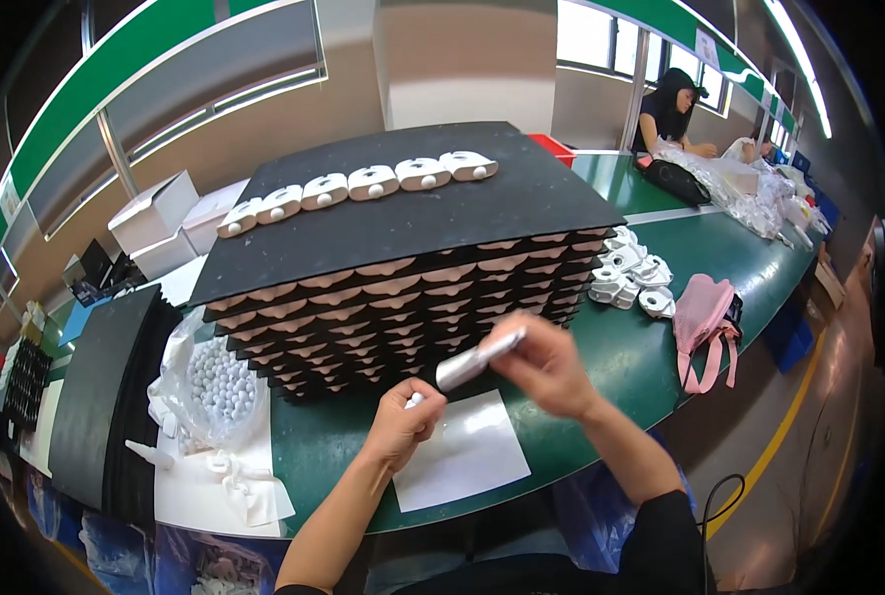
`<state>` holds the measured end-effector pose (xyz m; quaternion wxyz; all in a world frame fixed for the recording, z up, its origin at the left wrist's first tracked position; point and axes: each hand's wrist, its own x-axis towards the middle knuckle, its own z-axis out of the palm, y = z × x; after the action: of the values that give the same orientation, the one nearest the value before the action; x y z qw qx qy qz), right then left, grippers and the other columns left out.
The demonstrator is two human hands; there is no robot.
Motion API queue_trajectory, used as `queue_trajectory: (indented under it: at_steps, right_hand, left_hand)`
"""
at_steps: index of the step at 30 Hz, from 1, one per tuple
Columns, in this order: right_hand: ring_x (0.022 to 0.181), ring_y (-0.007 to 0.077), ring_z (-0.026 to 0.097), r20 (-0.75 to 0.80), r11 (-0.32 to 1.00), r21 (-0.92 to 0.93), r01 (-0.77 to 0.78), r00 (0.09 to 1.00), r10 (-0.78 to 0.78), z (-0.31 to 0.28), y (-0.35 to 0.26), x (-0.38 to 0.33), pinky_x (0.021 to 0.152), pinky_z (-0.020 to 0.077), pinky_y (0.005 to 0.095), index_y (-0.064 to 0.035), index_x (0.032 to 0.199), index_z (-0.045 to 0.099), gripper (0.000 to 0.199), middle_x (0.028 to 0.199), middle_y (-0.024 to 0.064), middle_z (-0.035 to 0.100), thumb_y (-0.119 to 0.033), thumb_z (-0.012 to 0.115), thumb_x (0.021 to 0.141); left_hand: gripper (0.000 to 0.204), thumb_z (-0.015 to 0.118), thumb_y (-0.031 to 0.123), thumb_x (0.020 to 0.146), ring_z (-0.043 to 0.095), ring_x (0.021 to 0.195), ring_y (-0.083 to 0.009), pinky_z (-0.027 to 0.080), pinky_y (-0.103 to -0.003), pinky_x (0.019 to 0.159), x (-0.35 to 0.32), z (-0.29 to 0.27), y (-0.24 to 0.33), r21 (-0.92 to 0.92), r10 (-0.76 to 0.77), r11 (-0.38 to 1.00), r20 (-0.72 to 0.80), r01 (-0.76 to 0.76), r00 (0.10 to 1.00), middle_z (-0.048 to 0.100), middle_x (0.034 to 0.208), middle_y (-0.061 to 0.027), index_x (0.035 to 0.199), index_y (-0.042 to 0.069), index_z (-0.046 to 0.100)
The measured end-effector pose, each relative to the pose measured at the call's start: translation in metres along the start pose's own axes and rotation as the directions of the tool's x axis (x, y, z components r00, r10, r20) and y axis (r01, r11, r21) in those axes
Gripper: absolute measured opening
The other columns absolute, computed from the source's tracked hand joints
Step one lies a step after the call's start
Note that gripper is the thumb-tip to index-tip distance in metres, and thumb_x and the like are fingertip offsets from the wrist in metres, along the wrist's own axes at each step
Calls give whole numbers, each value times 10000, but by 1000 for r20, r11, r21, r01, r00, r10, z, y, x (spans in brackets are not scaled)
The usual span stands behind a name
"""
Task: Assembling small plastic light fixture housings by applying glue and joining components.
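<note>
My left hand [403, 424] is closed in a pinch on a small white ball [415, 400], held above the near edge of the green table. Just right of it, my right hand [552, 372] grips a glossy white plastic piece [477, 361], tilted, its lower end pointing toward the left hand. The two held things are apart. Below lies a white paper sheet [467, 451]. Behind both hands rises a stack of black boards [413, 307] with white plastic parts between the layers. Along its top runs a row of white plastic housings [373, 182], each with a round knob.
Left of the stack sits a clear bag of white balls [222, 382], beside a white dropper bottle [150, 454]. More black boards [95, 387] stand at far left. Loose white housings [631, 268] and a pink pouch [705, 327] lie right. A co-worker [673, 114] sits beyond.
</note>
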<state>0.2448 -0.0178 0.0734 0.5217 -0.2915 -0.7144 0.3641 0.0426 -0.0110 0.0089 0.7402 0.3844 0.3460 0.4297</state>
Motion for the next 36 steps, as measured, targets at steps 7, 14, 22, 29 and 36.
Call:
queue_trajectory:
  at_steps: [7,14,22,29,36]
  right_hand:
    - [663,112,534,-386,857,-502,112,859,-338,-81,-65,126,587,410,225,-23,1076,431,276,742,57,577,-81,530,826]
    - [654,141,536,-413,681,-528,-508,854,317,-151,-8,197,549,420,264,49,978,596,311,766,110,601,-197,556,792]
    - [686,136,559,-364,824,-364,-435,880,304,-171,-14,171,609,455,240,14,977,617,285,789,81,611,-206,581,799]
    - [759,275,609,-477,301,-813,-499,866,148,-260,51,68,691,478,352,-29,838,649,204,805,155,635,-179,576,720]
    - [796,373,579,-652,195,-717,-669,743,152,-215,130,-33,704,449,431,-1,960,455,551,799,218,599,-427,676,688]
  left_hand:
    - [142,518,173,834,410,573,-115,247,-169,367,9,-32,0,-554,-67,832,-80,11,995,462,770,-51,872,39,498]
    - [266,452,137,818,417,632,-168,272,-187,388,15,-35,0,-645,-50,764,-62,-2,997,470,792,-86,1025,-20,506]
    - [164,501,153,839,407,590,-132,258,-179,378,12,-34,-3,-627,-68,778,-1,52,998,475,778,-63,963,47,503]
    - [243,567,298,839,376,546,-77,225,-152,365,12,-29,-7,-545,-56,836,32,65,998,443,728,-16,885,75,482]
    - [260,581,294,830,362,541,-62,216,-144,370,7,-22,-5,-486,-75,872,-13,60,997,423,714,3,923,65,499]
